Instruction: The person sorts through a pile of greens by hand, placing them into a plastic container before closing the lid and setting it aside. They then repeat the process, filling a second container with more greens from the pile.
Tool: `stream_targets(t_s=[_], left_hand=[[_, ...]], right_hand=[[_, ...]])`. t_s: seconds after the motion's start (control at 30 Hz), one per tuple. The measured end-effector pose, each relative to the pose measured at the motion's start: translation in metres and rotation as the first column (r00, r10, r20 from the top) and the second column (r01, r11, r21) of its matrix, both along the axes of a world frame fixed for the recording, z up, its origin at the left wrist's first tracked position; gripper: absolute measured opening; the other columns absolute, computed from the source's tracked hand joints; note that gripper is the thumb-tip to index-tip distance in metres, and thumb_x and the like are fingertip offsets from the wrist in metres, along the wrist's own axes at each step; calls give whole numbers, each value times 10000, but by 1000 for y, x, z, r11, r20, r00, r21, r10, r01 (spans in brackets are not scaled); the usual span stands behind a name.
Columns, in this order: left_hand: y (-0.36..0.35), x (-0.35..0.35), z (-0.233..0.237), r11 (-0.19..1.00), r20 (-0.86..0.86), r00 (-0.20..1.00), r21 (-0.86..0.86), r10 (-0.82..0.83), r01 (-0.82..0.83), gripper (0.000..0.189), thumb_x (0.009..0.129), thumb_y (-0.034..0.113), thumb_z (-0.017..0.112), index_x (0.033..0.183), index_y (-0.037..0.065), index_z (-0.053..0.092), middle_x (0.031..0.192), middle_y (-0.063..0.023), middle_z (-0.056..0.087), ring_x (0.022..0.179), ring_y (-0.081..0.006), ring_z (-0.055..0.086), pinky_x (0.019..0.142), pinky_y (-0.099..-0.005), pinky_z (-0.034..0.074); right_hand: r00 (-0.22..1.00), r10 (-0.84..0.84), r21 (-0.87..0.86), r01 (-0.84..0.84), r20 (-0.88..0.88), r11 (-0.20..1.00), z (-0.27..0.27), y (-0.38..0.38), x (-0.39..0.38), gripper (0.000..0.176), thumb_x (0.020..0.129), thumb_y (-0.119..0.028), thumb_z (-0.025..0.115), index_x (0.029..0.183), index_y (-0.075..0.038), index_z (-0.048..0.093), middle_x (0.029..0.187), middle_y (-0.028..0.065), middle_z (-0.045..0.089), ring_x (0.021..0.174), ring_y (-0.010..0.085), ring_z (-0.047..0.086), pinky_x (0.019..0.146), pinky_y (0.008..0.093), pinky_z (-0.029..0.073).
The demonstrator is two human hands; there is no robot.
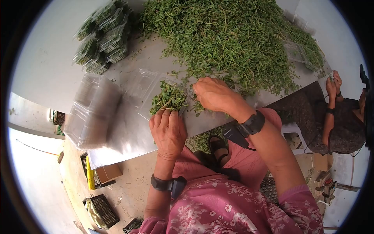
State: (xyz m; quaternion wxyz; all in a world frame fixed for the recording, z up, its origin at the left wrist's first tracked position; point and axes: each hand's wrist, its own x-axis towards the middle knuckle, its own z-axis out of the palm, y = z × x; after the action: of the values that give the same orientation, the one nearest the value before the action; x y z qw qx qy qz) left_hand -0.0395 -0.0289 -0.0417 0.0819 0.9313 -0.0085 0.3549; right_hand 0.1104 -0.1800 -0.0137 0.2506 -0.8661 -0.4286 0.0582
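An open clear plastic clamshell box (145,105) lies on the metal table, a bunch of leafy green sprigs (169,96) heaped in it. My left hand (168,130) is closed on the near edge of that bunch, its fingers bent over the stems. Just right of the box, my right hand (216,95) is closed with its fingers curled downward. Green sprigs show under and beside its fingers; the fingertips themselves are hidden. Beyond both hands spreads a large pile of loose leafy greens (230,43).
Stacked empty clamshells (93,111) stand at the left table edge. Filled boxes (105,37) are piled at the back left. Another clear box (295,51) rests by the greens at right. A co-worker (343,121) sits at the right. Black crates (102,210) stand on the floor.
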Motion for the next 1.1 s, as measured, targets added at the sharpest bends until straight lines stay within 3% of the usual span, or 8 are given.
stream_targets(t_s=[0.33,0.97,1.1], left_hand=[[2,0,1,999,1,1000,-13,-30,30,227,787,46,680,1009,19,640,1006,-138,660,1017,-336,622,901,-455,443],[6,0,2,997,-22,997,-31,-68,67,213,798,62,691,1004,34,642,977,-124,645,969,-338,596,894,-457,434],[6,-1,0,998,-24,998,-30,-59,58,215,797,56,687,1006,33,643,979,-127,645,974,-340,597,899,-457,434]], right_hand=[[1000,15,-5,-15,-4,1000,1,-2,1,105,876,-80,619,917,15,636,1046,218,644,1026,430,622,867,499,511],[1000,24,-10,-24,7,1000,5,-2,-1,92,884,-65,602,895,19,641,1024,212,646,1019,415,627,859,484,513],[1000,15,-88,-17,-25,996,9,1,0,93,884,-64,610,905,22,639,1027,216,644,1028,417,622,866,484,509]])
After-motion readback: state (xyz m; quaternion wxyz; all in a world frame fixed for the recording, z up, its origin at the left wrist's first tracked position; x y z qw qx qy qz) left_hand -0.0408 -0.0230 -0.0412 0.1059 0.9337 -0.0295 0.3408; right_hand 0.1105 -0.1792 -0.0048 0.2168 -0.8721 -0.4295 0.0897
